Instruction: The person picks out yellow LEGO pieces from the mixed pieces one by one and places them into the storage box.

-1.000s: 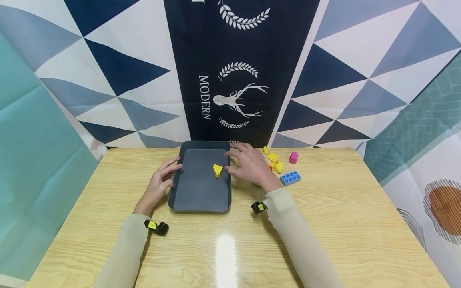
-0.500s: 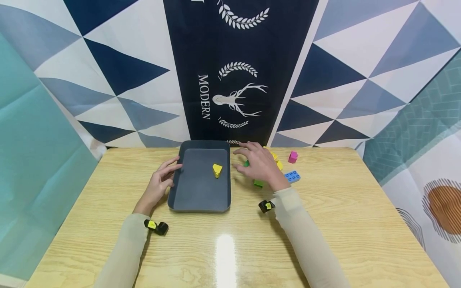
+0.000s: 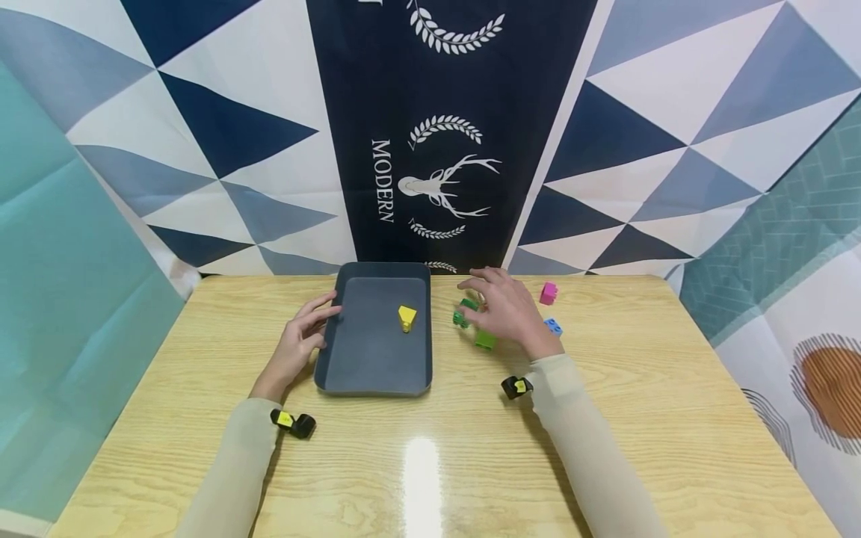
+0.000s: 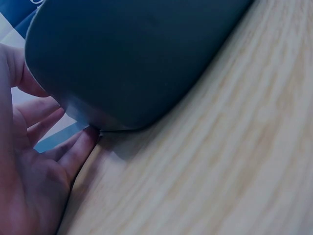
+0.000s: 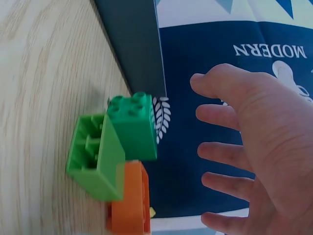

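My left hand (image 3: 306, 332) rests along the left side of a dark grey tray (image 3: 370, 366), its fingertips at the rim. The left wrist view shows the fingers against the outside of the tray (image 4: 132, 58). Inside the tray lies a yellow toy block (image 3: 406, 317). My right hand (image 3: 501, 306) hovers over several building bricks right of the tray, fingers spread and holding nothing. Beneath and beside it are a dark green brick (image 5: 132, 127), a light green brick (image 5: 98, 156) with its hollow side showing, and an orange brick (image 5: 129, 198). The hand hides the yellow bricks in the head view.
A pink brick (image 3: 548, 293) lies near the back edge, right of my right hand. A blue studded brick (image 3: 554, 326) is partly hidden behind the right wrist. The wooden table (image 3: 363, 463) ends at a patterned cloth (image 3: 430, 90) behind the tray.
My right hand has moved rightward from the tray's right rim to above the bricks, uncovering the green ones and covering the yellow ones. The left hand, tray and yellow block stay put.
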Action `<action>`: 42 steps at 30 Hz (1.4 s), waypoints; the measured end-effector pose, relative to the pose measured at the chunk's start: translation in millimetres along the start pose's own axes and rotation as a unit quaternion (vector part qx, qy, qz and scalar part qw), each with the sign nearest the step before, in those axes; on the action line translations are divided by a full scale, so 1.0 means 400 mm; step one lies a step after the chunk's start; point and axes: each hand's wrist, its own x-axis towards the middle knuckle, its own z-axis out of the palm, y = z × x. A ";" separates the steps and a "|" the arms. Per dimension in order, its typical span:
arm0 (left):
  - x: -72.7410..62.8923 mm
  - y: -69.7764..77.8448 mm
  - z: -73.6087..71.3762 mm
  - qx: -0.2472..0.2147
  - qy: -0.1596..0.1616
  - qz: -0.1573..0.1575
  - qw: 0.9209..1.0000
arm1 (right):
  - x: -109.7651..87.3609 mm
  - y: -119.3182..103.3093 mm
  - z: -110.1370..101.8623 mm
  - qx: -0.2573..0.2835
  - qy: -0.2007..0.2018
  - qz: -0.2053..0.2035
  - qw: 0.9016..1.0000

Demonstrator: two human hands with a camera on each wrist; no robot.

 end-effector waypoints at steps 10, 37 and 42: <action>0.004 0.003 0.005 0.005 -0.004 -0.015 1.000 | -0.026 0.056 -0.008 0.004 0.006 0.013 1.000; 0.003 0.008 0.001 0.010 -0.001 -0.014 1.000 | -0.104 0.162 -0.051 -0.038 0.021 0.055 0.998; 0.004 0.005 0.001 0.007 -0.001 -0.019 1.000 | -0.104 0.154 -0.050 -0.029 0.044 0.059 0.997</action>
